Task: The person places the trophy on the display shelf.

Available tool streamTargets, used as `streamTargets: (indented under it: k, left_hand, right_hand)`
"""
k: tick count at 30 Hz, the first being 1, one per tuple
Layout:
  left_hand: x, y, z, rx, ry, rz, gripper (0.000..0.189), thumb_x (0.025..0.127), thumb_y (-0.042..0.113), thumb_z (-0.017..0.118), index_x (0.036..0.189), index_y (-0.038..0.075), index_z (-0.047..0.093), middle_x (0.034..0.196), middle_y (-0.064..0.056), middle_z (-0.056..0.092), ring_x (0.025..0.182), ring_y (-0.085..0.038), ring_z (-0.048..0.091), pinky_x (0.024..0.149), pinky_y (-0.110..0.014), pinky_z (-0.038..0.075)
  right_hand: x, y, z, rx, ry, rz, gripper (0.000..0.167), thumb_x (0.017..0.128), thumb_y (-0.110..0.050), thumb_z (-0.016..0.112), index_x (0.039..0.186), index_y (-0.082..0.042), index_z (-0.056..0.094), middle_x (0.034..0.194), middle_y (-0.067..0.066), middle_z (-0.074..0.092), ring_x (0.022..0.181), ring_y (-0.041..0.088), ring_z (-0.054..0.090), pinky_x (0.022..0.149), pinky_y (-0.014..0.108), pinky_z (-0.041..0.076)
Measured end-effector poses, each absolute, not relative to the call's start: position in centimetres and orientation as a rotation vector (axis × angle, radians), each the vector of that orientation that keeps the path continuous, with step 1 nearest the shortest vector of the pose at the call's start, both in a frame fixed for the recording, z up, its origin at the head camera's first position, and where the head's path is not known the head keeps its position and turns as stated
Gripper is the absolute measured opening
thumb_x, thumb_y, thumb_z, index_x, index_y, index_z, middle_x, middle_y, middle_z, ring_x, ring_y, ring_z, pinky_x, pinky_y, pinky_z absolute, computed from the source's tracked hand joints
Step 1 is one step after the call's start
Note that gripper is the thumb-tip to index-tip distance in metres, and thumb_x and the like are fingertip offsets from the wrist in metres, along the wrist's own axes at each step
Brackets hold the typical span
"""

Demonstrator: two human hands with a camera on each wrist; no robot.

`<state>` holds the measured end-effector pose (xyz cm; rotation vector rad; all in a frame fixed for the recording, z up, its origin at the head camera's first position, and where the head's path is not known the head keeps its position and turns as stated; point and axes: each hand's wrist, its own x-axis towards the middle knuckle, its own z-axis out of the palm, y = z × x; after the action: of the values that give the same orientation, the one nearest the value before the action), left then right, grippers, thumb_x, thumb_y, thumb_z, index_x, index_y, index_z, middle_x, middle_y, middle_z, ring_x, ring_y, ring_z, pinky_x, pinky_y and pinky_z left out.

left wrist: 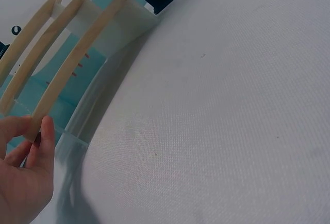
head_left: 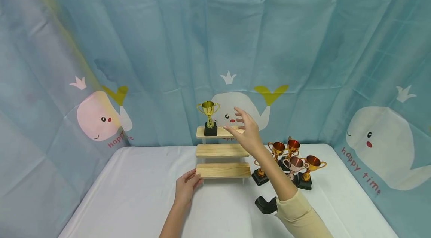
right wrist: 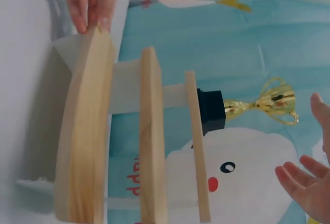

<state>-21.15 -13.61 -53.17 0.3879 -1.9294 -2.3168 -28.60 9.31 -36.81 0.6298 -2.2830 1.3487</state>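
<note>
A three-tier wooden shelf (head_left: 223,170) with pale, translucent side supports stands on the white table. My left hand (head_left: 184,189) pinches the left end of its lowest board (left wrist: 77,62) between thumb and fingers. On the left part of the top board (right wrist: 198,157) a gold trophy cup (head_left: 208,109) stands upright on its black base (right wrist: 211,112). My right hand (head_left: 248,130) is held above the right end of that board, thumb and fingers spread, with nothing between them. In the right wrist view, its fingers (right wrist: 301,180) are apart from the gold cup.
Several bronze-coloured trophy cups (head_left: 313,163) with black bases are grouped right of the shelf, partly hidden by my right forearm (head_left: 274,170). A black object (head_left: 266,205) shows beside the right sleeve (head_left: 299,211). A blue curtain (head_left: 182,54) with whale prints surrounds the table (head_left: 134,193).
</note>
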Motion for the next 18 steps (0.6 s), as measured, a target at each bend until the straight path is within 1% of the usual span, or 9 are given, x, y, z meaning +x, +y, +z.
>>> streamTargets:
  k: [4, 11, 13, 18]
  left_hand:
    - [-21.1, -13.6, -53.1, 0.387, -1.924, -2.323, 0.046, 0.101, -0.003, 0.064, 0.141, -0.022, 0.049, 0.121, -0.024, 0.066, 0.087, -0.009, 0.071, 0.084, -0.023, 0.067]
    - [-21.0, -13.5, -53.2, 0.375, -1.916, -2.325, 0.045, 0.101, -0.004, 0.064, 0.14, -0.022, 0.05, 0.119, -0.023, 0.066, 0.087, -0.01, 0.072, 0.082, -0.021, 0.067]
    - [-21.0, -13.5, -53.2, 0.375, -1.915, -2.325, 0.045, 0.101, -0.004, 0.064, 0.14, -0.022, 0.05, 0.119, -0.022, 0.066, 0.087, -0.01, 0.072, 0.081, -0.021, 0.066]
    - [-21.0, -13.5, -53.2, 0.38, -1.907, -2.33, 0.045, 0.101, -0.005, 0.064, 0.14, -0.022, 0.05, 0.117, -0.022, 0.065, 0.087, -0.01, 0.072, 0.081, -0.02, 0.066]
  right_hand:
    - [-27.8, 10.4, -37.3, 0.608, -2.315, 1.344, 0.076, 0.095, -0.023, 0.083, 0.159, -0.008, 0.044, 0.146, 0.023, 0.056, 0.13, 0.045, 0.06, 0.102, 0.058, 0.061]
    - [-26.4, 12.3, -38.5, 0.611, -2.331, 1.296, 0.076, 0.094, -0.019, 0.083, 0.159, -0.01, 0.044, 0.145, 0.023, 0.057, 0.13, 0.045, 0.06, 0.099, 0.058, 0.062]
    - [-26.0, 13.0, -38.9, 0.606, -2.329, 1.283, 0.076, 0.093, -0.018, 0.083, 0.158, -0.01, 0.045, 0.143, 0.023, 0.058, 0.129, 0.044, 0.06, 0.099, 0.057, 0.062]
    - [-25.2, 14.8, -39.6, 0.594, -2.321, 1.25, 0.075, 0.092, -0.014, 0.084, 0.156, -0.006, 0.048, 0.14, 0.025, 0.06, 0.126, 0.044, 0.061, 0.099, 0.058, 0.062]
